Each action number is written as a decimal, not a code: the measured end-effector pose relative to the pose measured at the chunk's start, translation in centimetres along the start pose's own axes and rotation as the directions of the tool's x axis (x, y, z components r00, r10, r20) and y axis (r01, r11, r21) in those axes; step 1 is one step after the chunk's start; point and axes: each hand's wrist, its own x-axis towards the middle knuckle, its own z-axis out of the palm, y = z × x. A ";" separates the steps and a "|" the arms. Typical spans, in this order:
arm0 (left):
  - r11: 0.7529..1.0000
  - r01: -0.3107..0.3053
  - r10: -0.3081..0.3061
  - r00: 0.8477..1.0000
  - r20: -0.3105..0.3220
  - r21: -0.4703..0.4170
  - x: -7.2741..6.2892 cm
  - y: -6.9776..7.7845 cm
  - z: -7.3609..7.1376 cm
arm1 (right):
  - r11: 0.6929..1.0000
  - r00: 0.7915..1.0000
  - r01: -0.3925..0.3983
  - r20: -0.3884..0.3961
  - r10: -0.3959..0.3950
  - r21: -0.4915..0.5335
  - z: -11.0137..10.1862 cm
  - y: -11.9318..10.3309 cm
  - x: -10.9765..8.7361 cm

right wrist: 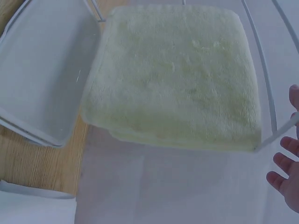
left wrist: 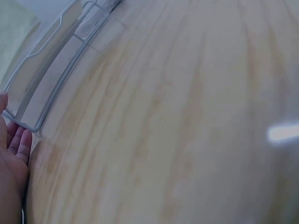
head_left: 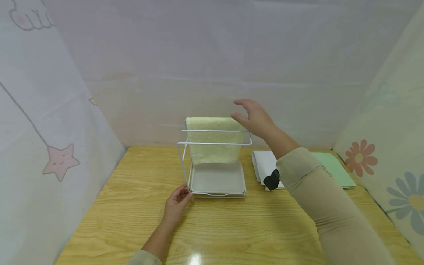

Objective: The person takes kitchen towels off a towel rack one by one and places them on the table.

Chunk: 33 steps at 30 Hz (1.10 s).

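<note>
A white wire rack stands on the table with a pale grey tray in its base. Over its rear bar hangs a folded pale yellow towel; in the right wrist view the towel looks plush, its lower edges nearly even. At the rack's front left bottom corner, my left hand grips the wire. The left wrist view has the thumb above and fingers below that corner. My right hand is raised by the towel's upper right end, fingers spread and holding nothing.
Right of the rack lies a folded white cloth, partly behind the right forearm. Farther right is a folded light green cloth. Pale printed curtains enclose the wooden table at the back and sides.
</note>
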 end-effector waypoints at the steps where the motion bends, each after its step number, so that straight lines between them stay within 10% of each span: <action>1: 1.000 -0.002 0.002 1.000 -0.001 0.002 0.0 0.0 0.0 | 1.000 1.000 0.004 0.017 -0.004 -0.004 0.2 -0.3 0.3; 33: 1.000 -0.015 0.015 1.000 0.004 -0.010 -0.2 -0.5 0.3 | 0.995 0.969 -0.090 0.234 0.080 0.033 3.6 -2.4 4.4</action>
